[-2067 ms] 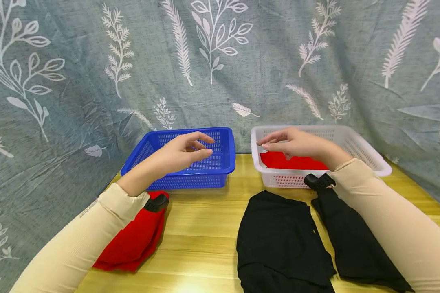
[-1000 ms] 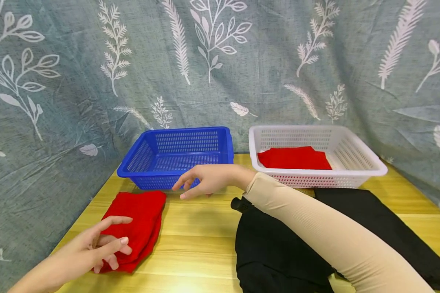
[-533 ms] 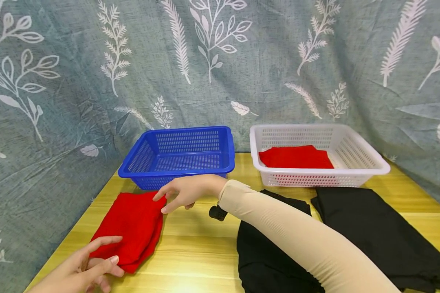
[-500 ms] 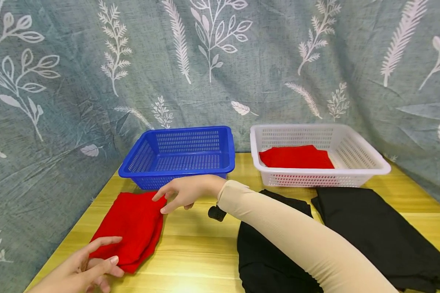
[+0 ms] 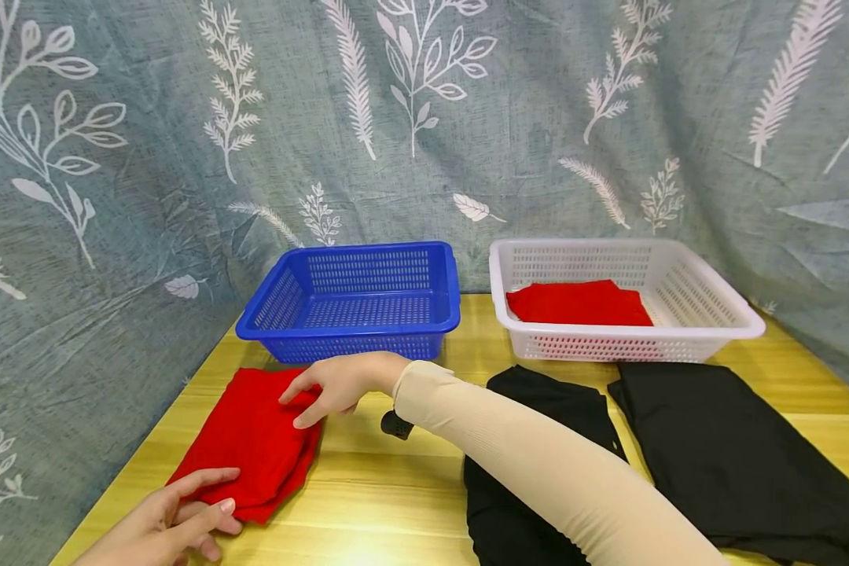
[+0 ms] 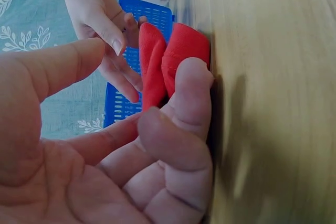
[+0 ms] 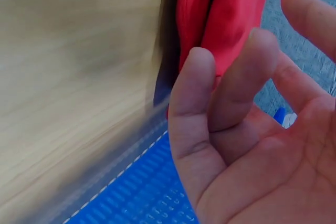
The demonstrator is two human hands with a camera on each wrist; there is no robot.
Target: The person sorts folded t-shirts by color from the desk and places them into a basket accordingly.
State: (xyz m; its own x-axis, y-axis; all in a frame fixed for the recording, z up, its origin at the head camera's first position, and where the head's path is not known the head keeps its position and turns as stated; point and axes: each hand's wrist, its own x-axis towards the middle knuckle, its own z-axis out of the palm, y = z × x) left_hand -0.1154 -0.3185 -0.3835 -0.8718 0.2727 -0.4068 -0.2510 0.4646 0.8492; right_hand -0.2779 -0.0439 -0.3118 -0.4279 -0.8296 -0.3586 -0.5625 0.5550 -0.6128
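A grey-green curtain (image 5: pixel 410 196) with a pale leaf print spans the upper frame from the left edge to the right. At the lower left, the left hand (image 5: pixel 159 525) is beside the near edge of the folded red cloth (image 5: pixel 255 440); its fingers are loosely bent, thumb apart from index finger, grasping nothing. The red cloth lies on the tabletop (image 5: pixel 382 487), left of centre, in layers, with a gap between two folds seen in the left wrist view. The right hand (image 5: pixel 341 384) reaches in over the upper right edge of the same cloth, fingers relaxed and released; whether either hand's fingertips touch the fabric cannot be told. Behind it, left of centre, sits a blue basket (image 5: pixel 354 331) with perforated walls. Right of the hand come a small black device (image 5: pixel 397 425) below the cuff and a cream sleeve (image 5: pixel 509 448), running to the lower right of centre. Under the sleeve lies a black cloth (image 5: pixel 520 519), partly hidden. At upper right, a white basket (image 5: pixel 693 346) holds a second red cloth (image 5: pixel 580 304). At lower right lies another black cloth (image 5: pixel 729 456), folded flat.
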